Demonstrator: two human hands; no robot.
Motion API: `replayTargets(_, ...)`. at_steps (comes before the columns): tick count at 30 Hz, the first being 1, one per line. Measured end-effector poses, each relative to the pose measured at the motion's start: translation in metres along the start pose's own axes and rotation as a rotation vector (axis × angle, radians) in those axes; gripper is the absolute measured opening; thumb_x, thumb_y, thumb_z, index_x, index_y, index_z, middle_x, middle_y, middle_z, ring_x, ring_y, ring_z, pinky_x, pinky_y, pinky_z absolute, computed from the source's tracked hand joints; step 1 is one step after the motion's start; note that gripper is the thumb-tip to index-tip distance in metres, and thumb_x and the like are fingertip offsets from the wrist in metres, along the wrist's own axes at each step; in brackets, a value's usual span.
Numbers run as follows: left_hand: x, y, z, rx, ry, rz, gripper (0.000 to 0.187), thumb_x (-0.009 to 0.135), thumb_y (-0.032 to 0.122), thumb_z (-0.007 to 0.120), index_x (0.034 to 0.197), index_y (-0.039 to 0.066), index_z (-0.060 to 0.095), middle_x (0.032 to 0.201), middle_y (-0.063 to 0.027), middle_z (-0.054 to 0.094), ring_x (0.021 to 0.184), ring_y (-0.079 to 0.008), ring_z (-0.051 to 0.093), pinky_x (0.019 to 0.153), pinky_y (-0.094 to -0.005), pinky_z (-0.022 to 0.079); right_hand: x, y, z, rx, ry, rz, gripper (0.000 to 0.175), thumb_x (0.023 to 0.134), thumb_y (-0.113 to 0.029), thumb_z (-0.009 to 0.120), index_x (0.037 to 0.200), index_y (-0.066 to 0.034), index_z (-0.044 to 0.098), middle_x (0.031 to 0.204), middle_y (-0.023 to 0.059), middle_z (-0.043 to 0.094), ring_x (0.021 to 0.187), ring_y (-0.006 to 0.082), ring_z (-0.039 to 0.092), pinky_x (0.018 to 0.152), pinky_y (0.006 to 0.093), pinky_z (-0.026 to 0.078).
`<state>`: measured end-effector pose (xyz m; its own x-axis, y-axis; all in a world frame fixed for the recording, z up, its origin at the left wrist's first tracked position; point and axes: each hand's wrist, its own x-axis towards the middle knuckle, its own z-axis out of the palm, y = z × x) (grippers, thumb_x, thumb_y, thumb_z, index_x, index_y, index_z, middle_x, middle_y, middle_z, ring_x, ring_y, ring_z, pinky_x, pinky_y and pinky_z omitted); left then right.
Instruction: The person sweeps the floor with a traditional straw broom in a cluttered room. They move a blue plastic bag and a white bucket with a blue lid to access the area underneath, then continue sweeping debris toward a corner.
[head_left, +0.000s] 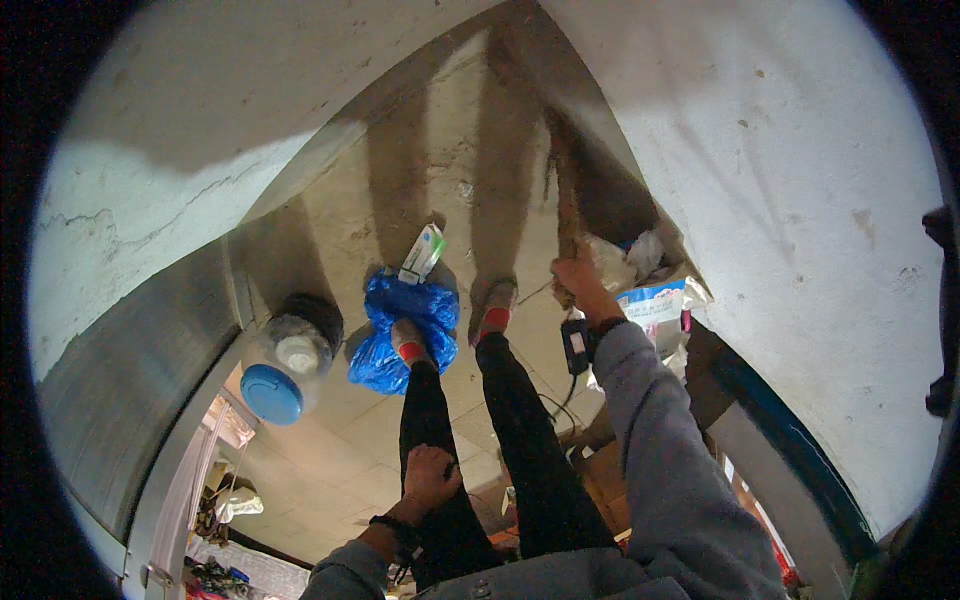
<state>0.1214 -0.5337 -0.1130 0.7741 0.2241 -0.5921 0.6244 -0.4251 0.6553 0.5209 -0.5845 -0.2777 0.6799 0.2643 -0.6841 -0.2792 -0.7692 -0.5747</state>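
Note:
My right hand (581, 277) reaches forward, its fingers curled around a long, narrow brown thing (568, 202) that extends ahead over the floor; blur and shadow hide exactly what it is. Close beside my right wrist is a black power adapter (575, 346) with a cord. My left hand (433, 474) is closed in a loose fist above my left leg, with nothing visible in it. Under or just behind my left foot spreads a crumpled blue plastic bag (405, 300). A white and green carton (423, 253) lies at the bag's far edge.
A clear plastic container with a blue lid (271, 394) stands on the left by a metal door (142, 375). To the right, a printed white bag (652, 307) and clear plastic bags (626, 259) sit against the wall (772, 187). The walls converge ahead.

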Motion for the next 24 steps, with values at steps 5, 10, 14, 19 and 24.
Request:
replayTargets(5, 0.0, 0.003, -0.004, -0.059, 0.057, 0.02, 0.021, 0.072, 0.023, 0.06, 0.081, 0.005, 0.063, 0.085, -0.0106, 0.061, 0.086, -0.0308, 0.055, 0.088, -0.0449, 0.038, -0.04, 0.012, 0.009, -0.109, -0.121, -0.192, 0.065, 0.075, -0.01, 0.059, 0.132, -0.0125, 0.028, 0.093, 0.0197, 0.056, 0.059, 0.0277, 0.06, 0.049, 0.0388, 0.048)
replayTargets(10, 0.001, 0.004, -0.008, -0.001, -0.056, -0.032, 0.021, 0.072, 0.023, 0.06, 0.081, 0.005, 0.063, 0.085, -0.011, 0.061, 0.086, -0.0303, 0.055, 0.088, -0.0449, 0.038, -0.056, -0.032, -0.03, -0.077, -0.219, 0.098, 0.065, 0.075, -0.014, 0.061, 0.132, -0.0096, 0.029, 0.095, 0.0189, 0.058, 0.058, 0.0307, 0.06, 0.055, 0.0438, 0.05)
replayTargets(14, -0.002, 0.003, -0.003, -0.016, 0.024, 0.015, 0.021, 0.072, 0.023, 0.059, 0.081, 0.005, 0.062, 0.086, -0.0121, 0.06, 0.088, -0.0302, 0.054, 0.089, -0.0447, 0.037, 0.016, -0.061, -0.029, -0.189, -0.058, -0.246, 0.065, 0.075, -0.018, 0.064, 0.131, -0.0086, 0.032, 0.085, 0.0162, 0.06, 0.052, 0.0307, 0.054, 0.054, 0.046, 0.048)
replayTargets(19, -0.004, 0.005, 0.001, -0.02, 0.024, 0.008, 0.02, 0.072, 0.023, 0.059, 0.082, 0.004, 0.059, 0.086, -0.0115, 0.058, 0.088, -0.0304, 0.053, 0.089, -0.0444, 0.037, 0.037, -0.074, 0.015, -0.208, -0.195, 0.053, 0.069, 0.073, -0.013, 0.062, 0.133, -0.0044, 0.029, 0.092, 0.0215, 0.06, 0.091, 0.0324, 0.056, 0.076, 0.0475, 0.047)
replayTargets(24, 0.002, 0.004, -0.004, -0.047, -0.031, -0.02, 0.02, 0.072, 0.022, 0.059, 0.082, 0.005, 0.059, 0.084, -0.0111, 0.058, 0.086, -0.0308, 0.053, 0.089, -0.0442, 0.038, -0.019, -0.038, -0.004, -0.303, -0.305, -0.165, 0.07, 0.077, -0.008, 0.056, 0.139, -0.0115, 0.024, 0.118, 0.0217, 0.047, 0.102, 0.0307, 0.055, 0.078, 0.0448, 0.047)
